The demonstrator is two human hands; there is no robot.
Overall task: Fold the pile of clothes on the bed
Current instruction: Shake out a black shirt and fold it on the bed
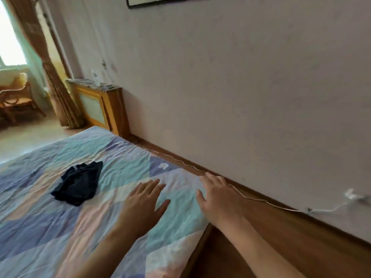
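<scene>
One garment in view: a dark crumpled garment (77,184) lying on the patchwork bedspread (50,227), well left of both hands and touched by neither. No real pile shows in this view, so whether more clothes lie out of frame is unknown. Left hand (143,205) is palm-down over the bedspread, fingers straight and slightly spread, holding nothing; can't tell if it's pressing the cloth or just above it. Right hand (217,199) is near the bed's corner by the wooden bed frame (261,237), fingers extended and loosely apart, also empty. My read: the step is either clearing or smoothing a folding spot at this corner, or starting the reach for the garment. To do it well: take the garment by two edges rather than a fistful, lift and shake it open to find its shape, then lay it flat on the smooth area under the hands before folding. Keep clear of the white cable (251,197) running along the frame beside the right hand; snag risk if cloth drags over that edge.
</scene>
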